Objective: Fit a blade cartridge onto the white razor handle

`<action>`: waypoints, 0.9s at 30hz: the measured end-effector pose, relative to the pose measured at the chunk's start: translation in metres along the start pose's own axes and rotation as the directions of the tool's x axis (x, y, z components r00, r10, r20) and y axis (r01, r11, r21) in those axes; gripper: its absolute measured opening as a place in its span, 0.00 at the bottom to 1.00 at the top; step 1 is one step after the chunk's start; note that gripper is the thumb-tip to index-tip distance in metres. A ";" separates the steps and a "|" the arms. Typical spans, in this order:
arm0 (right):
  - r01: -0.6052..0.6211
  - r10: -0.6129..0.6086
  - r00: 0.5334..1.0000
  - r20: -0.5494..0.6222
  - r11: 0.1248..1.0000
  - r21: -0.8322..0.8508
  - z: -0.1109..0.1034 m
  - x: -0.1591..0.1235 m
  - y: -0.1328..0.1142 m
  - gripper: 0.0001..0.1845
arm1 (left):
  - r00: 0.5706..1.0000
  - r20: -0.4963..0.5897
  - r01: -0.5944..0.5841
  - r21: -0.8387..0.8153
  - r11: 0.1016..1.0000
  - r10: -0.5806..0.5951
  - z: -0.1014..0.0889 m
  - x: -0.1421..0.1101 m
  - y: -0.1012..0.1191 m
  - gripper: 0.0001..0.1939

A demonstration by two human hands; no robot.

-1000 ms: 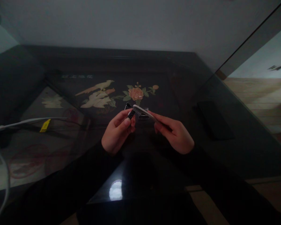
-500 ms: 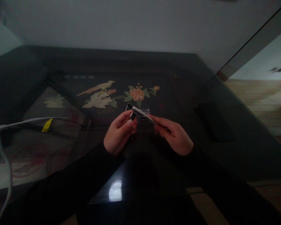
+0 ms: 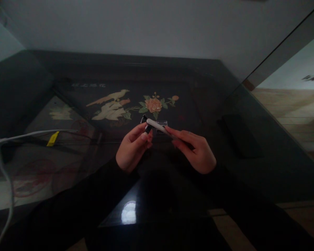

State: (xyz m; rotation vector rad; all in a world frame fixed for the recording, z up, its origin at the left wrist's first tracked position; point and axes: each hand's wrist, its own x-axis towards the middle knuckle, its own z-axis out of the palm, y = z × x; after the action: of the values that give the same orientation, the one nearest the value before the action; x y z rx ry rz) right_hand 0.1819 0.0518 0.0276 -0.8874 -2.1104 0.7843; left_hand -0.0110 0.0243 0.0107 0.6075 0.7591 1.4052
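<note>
Both hands are raised over a dark glass-topped table with an inlaid bird and flower picture. My left hand pinches a small black object between thumb and fingers. My right hand grips the handle of a small white brush, whose head rests against the black object. A small clear case lies on the table just behind them.
A white cable with a yellow tag runs across the left side of the table. A dark flat rectangular thing lies at the right. Wooden floor shows beyond the right edge.
The brush has turned in my right hand: its bristles faced up a second ago, and now its smooth white back shows. Both hands stayed almost in place.
</note>
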 end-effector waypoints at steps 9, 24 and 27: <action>-0.008 0.007 1.000 0.008 0.999 0.046 0.007 -0.004 -0.003 0.23 | 1.000 0.007 0.006 -0.022 1.000 -0.006 -0.001 0.002 -0.002 0.26; -0.037 0.028 0.998 0.062 0.989 0.141 0.007 -0.008 -0.009 0.22 | 1.000 0.003 0.015 -0.039 0.999 -0.015 -0.001 0.004 -0.001 0.25; -0.030 0.026 0.999 0.032 0.992 0.123 0.007 -0.006 -0.007 0.22 | 0.999 0.019 0.042 -0.036 0.998 -0.041 -0.001 0.003 0.000 0.26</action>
State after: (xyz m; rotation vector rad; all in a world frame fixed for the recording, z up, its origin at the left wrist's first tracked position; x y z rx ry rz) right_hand 0.1769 0.0413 0.0267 -0.8456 -2.0553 0.9378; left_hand -0.0118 0.0271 0.0096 0.5725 0.7264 1.3711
